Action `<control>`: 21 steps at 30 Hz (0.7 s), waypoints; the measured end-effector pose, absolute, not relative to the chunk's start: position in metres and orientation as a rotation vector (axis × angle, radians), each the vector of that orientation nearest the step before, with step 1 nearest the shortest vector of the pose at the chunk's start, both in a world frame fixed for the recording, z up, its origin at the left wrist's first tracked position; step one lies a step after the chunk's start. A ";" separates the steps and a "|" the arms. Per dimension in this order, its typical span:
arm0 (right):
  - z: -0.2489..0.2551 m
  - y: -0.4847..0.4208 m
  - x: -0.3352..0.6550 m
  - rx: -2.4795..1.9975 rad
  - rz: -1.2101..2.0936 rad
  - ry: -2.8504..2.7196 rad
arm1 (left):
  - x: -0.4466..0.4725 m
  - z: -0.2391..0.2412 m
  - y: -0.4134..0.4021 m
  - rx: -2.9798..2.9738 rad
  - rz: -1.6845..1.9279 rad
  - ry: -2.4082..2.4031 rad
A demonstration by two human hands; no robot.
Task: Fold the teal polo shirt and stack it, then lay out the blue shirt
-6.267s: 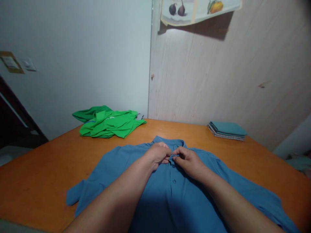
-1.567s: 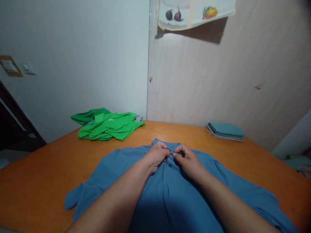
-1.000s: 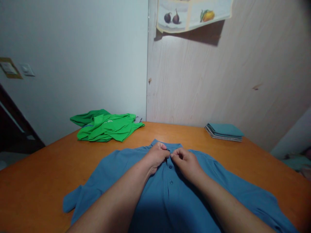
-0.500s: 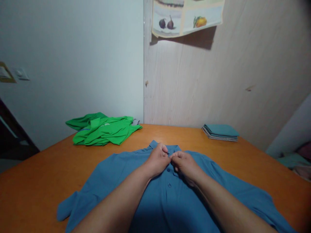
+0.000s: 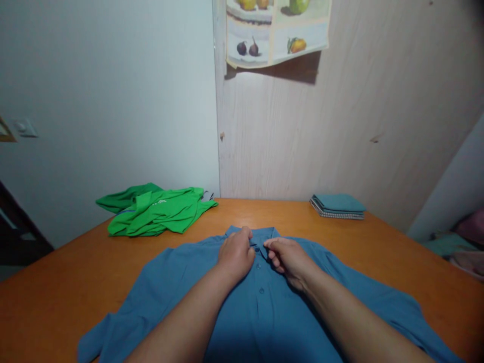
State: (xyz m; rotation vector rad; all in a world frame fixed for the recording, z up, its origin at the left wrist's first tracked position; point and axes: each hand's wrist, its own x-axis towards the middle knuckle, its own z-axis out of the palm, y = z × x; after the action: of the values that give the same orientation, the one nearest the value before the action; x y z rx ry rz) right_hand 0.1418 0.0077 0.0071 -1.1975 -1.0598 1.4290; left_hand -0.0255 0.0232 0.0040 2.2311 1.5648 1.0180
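Note:
A blue collared shirt [image 5: 242, 312] lies spread face up on the table, its sleeves out to both sides. Small dark buttons run down its front, and a button [image 5: 261, 290] shows below my hands. My left hand [image 5: 237, 254] is closed on the left side of the neck opening, just under the collar [image 5: 260, 234]. Across the gap, my right hand [image 5: 288, 259] pinches the right front edge near the collar between thumb and forefinger. The left fingertips are partly hidden behind the hand.
A crumpled green garment [image 5: 162, 212] lies at the table's back left. Folded cloths [image 5: 338, 205], blue-green on top with checked edges below, are stacked at the back right. The orange-brown table [image 5: 49, 282] meets the wall behind, where a fruit poster [image 5: 278, 35] hangs.
My hands were together at the top buttons and are now a little apart, with the neck opening showing between them. The camera view has tilted up and shifted slightly right.

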 end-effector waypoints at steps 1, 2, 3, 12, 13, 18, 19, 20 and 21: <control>0.007 0.009 0.144 -1.200 1.402 -1.062 | -0.028 0.004 0.025 2.204 1.034 1.581; 0.007 0.010 0.145 -1.203 1.375 -1.066 | -0.029 0.004 0.028 2.178 1.059 1.592; 0.007 0.011 0.147 -1.208 1.348 -1.067 | -0.031 0.004 0.029 2.157 1.090 1.602; 0.003 0.017 0.152 -1.249 1.203 -1.084 | -0.042 0.010 0.039 2.136 1.256 1.726; 0.001 0.018 0.152 -1.249 1.196 -1.083 | -0.043 0.010 0.040 2.134 1.255 1.729; -0.006 0.024 0.152 -1.248 1.182 -1.046 | -0.043 0.007 0.041 2.184 1.137 1.677; -0.007 0.026 0.153 -1.250 1.180 -1.036 | -0.042 0.006 0.040 2.218 1.066 1.646; -0.009 0.028 0.154 -1.252 1.175 -1.029 | -0.040 0.004 0.039 2.257 0.985 1.619; -0.011 0.030 0.155 -1.253 1.165 -1.027 | -0.039 0.003 0.037 2.297 0.902 1.607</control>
State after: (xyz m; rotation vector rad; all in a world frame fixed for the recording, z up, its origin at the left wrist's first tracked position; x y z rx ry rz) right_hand 0.1550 0.0303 -0.0113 -1.2535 -1.0266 1.1651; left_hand -0.0392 0.0373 0.0032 2.2968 1.6071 0.9019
